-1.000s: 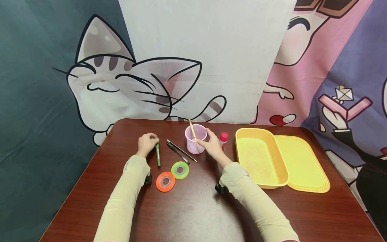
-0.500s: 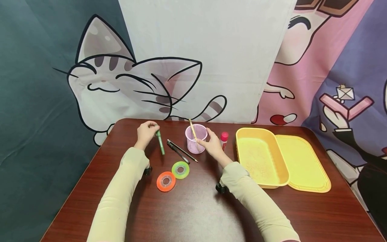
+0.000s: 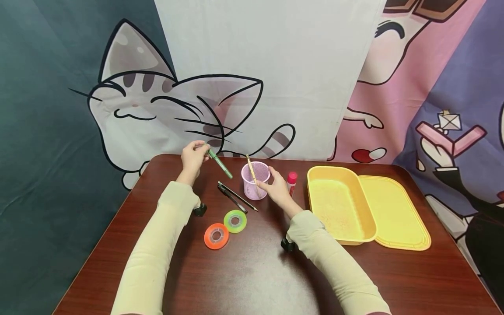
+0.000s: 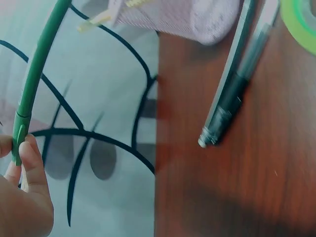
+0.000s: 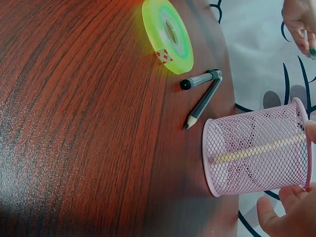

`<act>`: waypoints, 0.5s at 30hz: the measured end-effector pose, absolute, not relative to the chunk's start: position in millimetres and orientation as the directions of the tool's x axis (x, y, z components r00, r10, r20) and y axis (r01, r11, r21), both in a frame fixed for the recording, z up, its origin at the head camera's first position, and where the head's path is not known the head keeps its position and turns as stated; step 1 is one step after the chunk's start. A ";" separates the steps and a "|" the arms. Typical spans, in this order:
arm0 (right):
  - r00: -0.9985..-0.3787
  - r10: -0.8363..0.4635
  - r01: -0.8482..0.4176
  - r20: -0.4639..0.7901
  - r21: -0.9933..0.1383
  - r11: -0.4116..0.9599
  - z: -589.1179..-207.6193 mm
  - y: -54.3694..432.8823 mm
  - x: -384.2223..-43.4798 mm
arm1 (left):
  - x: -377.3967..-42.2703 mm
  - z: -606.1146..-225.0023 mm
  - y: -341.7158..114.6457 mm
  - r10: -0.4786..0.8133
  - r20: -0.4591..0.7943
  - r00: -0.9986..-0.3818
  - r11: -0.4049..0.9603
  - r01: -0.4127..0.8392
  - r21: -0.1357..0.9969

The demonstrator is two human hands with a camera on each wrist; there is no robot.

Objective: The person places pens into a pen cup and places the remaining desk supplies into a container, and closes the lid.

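Observation:
My left hand (image 3: 193, 159) pinches a green pen (image 3: 219, 164) near its clip end, above the table's back edge. The pen slants down to the right toward a pink mesh pen cup (image 3: 250, 191), apart from it. My right hand (image 3: 278, 191) grips the cup's right side near the rim, thumb in front. A thin yellow stick (image 3: 250, 168) leans inside the cup; its kind is unclear. In the right wrist view the cup (image 5: 256, 153) shows the stick through its mesh. Left of the cup lie a black pen (image 3: 233, 199) and a dark pencil (image 3: 245, 200), close together.
A green tape roll (image 3: 228, 222) and an orange tape roll (image 3: 208, 239) lie flat in front. Behind my right hand stands a red-capped glue stick (image 3: 292, 178). On the right are a yellow box (image 3: 374, 227) and its lid (image 3: 397, 214). A printed cloth backdrop hangs behind the table.
My left hand has lifted the green pen up and away from the table's left side, tilting its lower end rightward to the cup. My right hand and the cup have stayed put.

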State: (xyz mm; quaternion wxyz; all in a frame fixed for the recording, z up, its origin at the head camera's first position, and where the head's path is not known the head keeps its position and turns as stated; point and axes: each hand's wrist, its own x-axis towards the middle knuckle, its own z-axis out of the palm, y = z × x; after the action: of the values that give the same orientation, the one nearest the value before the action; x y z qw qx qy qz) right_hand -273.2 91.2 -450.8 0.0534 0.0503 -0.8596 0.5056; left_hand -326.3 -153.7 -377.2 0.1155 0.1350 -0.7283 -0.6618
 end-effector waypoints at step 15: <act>-0.988 -0.041 -0.149 0.147 -0.864 0.481 -450.0 91.5 -273.4 | -325.4 -365.8 -119.0 -0.329 0.080 -0.941 0.041 0.071 0.997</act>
State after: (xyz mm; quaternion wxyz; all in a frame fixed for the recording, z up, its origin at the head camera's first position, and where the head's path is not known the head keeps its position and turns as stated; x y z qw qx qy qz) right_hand -273.4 91.5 -450.0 0.0532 0.0551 -0.8588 0.5065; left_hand -325.4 -119.0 -365.8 0.1457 0.0914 -0.7066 -0.6864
